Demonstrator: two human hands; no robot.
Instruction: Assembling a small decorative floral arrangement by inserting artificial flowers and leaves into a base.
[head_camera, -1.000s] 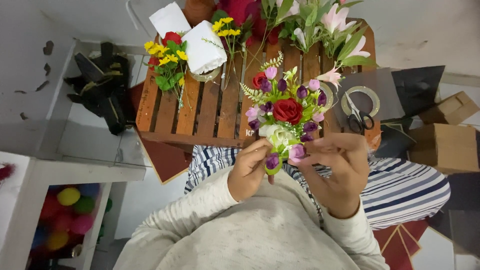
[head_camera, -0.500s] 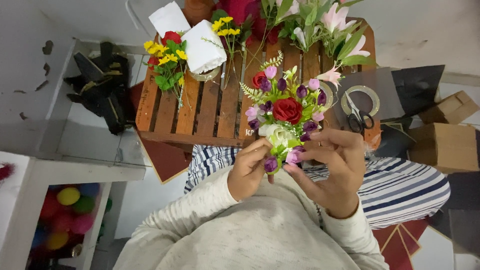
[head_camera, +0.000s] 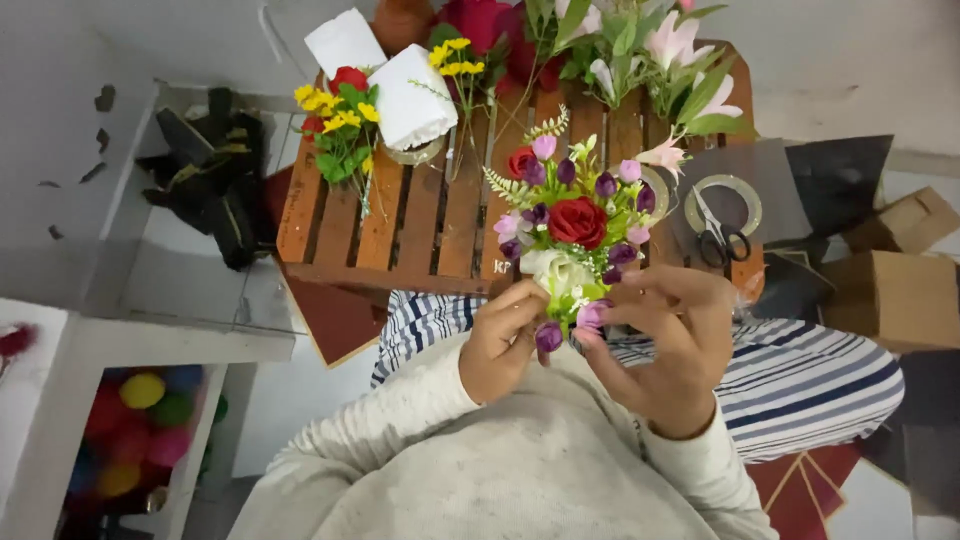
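Head view: both hands hold 1 small bouquet (head_camera: 572, 240) above the near edge of a wooden slat table (head_camera: 420, 225). The left hand (head_camera: 505, 342) is closed around the stems from the left. The right hand (head_camera: 668, 335) cups the stems from the right, its fingers (head_camera: 600, 318) curled in and touching a purple bud low in the bunch. A red rose sits at the bouquet's centre with a white bloom just below. On the table: a yellow sprig (head_camera: 340, 125), scissors (head_camera: 720, 238), 2 white paper packs (head_camera: 410, 95).
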